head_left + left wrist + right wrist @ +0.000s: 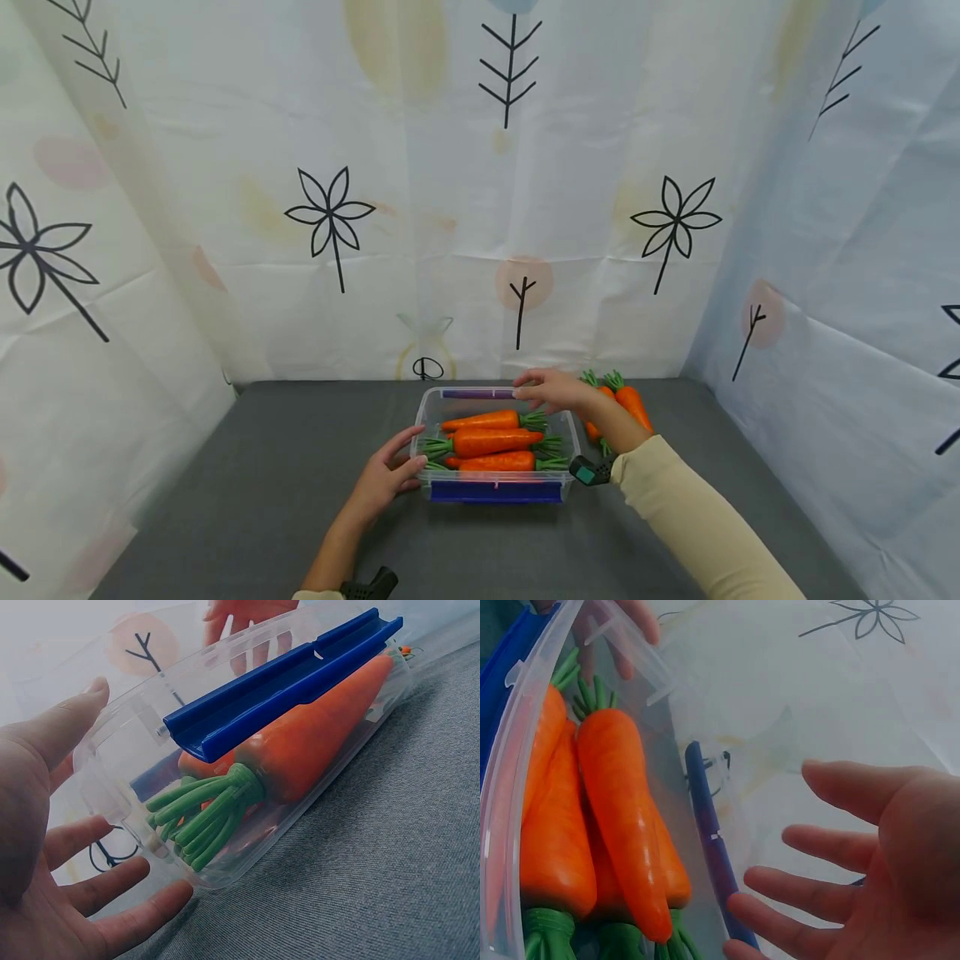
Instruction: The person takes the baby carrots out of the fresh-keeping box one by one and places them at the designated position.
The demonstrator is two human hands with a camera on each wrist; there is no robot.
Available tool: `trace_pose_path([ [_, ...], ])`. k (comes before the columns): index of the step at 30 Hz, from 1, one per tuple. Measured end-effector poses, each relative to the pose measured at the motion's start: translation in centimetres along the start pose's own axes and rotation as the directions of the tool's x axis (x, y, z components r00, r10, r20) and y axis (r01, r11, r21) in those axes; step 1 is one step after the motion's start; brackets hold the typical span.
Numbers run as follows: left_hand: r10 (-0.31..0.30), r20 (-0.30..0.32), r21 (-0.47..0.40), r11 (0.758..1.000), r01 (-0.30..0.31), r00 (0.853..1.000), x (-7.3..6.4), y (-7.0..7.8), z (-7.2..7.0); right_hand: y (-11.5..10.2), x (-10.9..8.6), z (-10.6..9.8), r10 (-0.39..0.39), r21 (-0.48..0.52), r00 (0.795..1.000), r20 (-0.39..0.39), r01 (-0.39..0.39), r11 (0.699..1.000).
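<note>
Carrots (491, 442) lay in a clear box (498, 476) on the worktop (315, 442); we saw left hand (384, 478) and right hand (553, 389) splayed about it, gripping nothing, and, in head view but not right wrist, loose carrots (634, 405)

Box (495, 492) on worktop (300, 467), carrots (491, 442) inside it; loose carrots (633, 407) right of box, also on worktop; backdrop (427, 167) behind.

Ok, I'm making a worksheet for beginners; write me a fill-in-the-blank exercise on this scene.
The carrots in the box have tops coloured ____.
The clip on the box's near side is coloured ____.
The person's ____ hand is at the box end farther from the loose carrots.
The table under the box is coloured ____.
Missing words: green; blue; left; grey.
</note>
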State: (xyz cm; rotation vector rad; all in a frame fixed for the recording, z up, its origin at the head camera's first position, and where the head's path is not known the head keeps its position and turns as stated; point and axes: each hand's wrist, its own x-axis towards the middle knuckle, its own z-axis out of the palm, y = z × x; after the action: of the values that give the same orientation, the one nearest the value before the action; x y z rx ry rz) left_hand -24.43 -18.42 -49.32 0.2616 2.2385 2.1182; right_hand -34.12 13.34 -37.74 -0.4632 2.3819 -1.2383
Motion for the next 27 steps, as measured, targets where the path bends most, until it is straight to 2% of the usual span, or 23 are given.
trace_pose_path([
  [5,0.002,0.001,0.024,1.000,-0.002,1.000,0.0,0.0,0.0,0.0,0.5,0.5,0.053,-0.020,0.993,0.104,-0.052,0.998],
  [12,-0.002,-0.002,0.025,1.000,0.002,1.000,0.1,-0.2,-0.1,-0.3,1.0,1.5,0.143,-0.050,0.966,0.216,-0.136,0.989],
  [19,-0.002,-0.002,0.013,1.000,0.002,1.000,0.2,-0.1,-0.1,0.0,1.4,2.2,0.173,-0.101,0.958,0.227,-0.154,0.983],
  [27,0.002,0.008,-0.017,1.000,-0.002,1.000,0.1,-0.2,-0.1,-0.3,1.6,3.0,0.152,-0.099,0.960,0.235,-0.132,0.986],
])
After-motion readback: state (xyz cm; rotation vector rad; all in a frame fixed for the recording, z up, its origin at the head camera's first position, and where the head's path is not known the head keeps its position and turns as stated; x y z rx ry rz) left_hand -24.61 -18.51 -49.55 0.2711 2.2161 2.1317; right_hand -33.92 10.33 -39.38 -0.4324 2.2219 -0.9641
